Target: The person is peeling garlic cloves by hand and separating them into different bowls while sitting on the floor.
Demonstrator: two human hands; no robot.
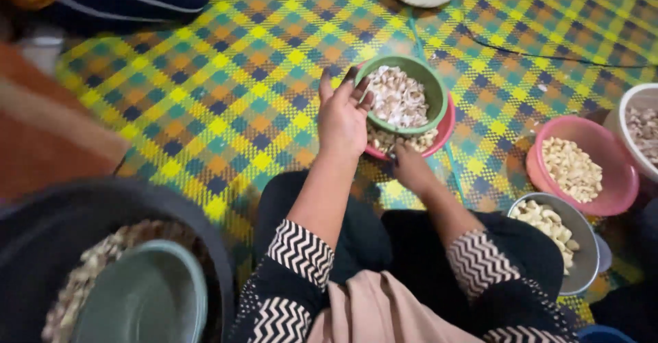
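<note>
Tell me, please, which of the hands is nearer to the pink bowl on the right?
Right. The right hand sits at the stacked green bowl's front edge, on the pink bowl's side; the left hand is farther away, at the green bowl's left rim.

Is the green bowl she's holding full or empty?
Full. The green bowl is heaped almost to its rim with pale shell pieces, and it sits on a pink dish. The left hand grips its edge.
</note>
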